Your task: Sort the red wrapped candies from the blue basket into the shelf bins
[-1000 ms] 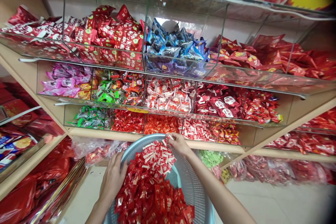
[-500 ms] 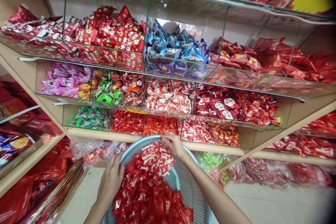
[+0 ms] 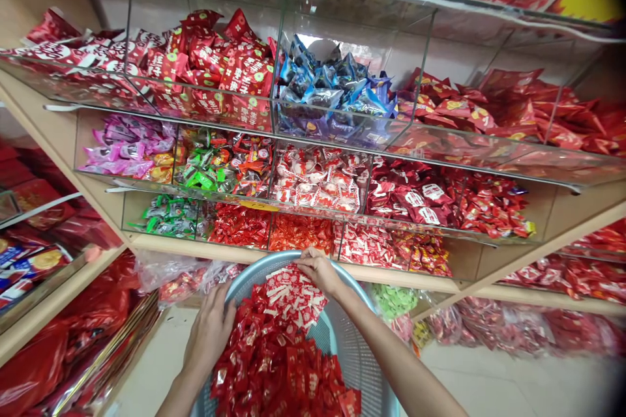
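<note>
A light blue perforated basket (image 3: 359,345) stands below the shelf's lowest edge. Dark red wrapped candies (image 3: 274,365) fill much of it, with a heap of red-and-white candies (image 3: 296,296) at the far side. My left hand (image 3: 209,326) grips the basket's left rim, fingers outside and thumb toward the inside. At the far rim my right hand (image 3: 317,272) is closed, its fingertips at the edge just above the red-and-white heap. Whether it also pinches a candy is too small to tell.
Ahead rises a wooden shelf (image 3: 293,262) with clear bins of wrapped sweets, including blue packets (image 3: 337,88) and green candies (image 3: 169,216). Bagged sweets (image 3: 394,300) lie beneath it. Red bags (image 3: 34,365) are at the lower left, and pale floor tiles (image 3: 479,378) show at the right.
The view has shifted slightly, so the shelves appear a little farther right. Both hands keep nearly the same places on the basket.
</note>
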Motion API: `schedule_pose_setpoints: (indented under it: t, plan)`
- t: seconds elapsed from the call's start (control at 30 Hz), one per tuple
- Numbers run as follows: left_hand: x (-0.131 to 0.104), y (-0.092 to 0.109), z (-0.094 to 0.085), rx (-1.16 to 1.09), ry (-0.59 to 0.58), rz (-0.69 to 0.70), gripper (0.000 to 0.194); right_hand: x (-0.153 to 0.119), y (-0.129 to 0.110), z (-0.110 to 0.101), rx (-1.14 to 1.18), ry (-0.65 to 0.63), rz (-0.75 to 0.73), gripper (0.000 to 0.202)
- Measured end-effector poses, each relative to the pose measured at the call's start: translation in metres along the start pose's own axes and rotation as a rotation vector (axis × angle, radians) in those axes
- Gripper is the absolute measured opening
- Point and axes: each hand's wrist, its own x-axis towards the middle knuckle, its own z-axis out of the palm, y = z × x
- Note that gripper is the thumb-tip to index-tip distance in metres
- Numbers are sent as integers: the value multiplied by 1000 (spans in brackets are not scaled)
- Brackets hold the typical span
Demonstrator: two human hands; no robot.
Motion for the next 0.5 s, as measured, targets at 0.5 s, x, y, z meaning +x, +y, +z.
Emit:
schedule_pose_setpoints:
  t: [0.5]
  plan:
    - [0, 2, -1, 0, 17, 28, 41, -15, -5, -16, -133, -2, 84, 24]
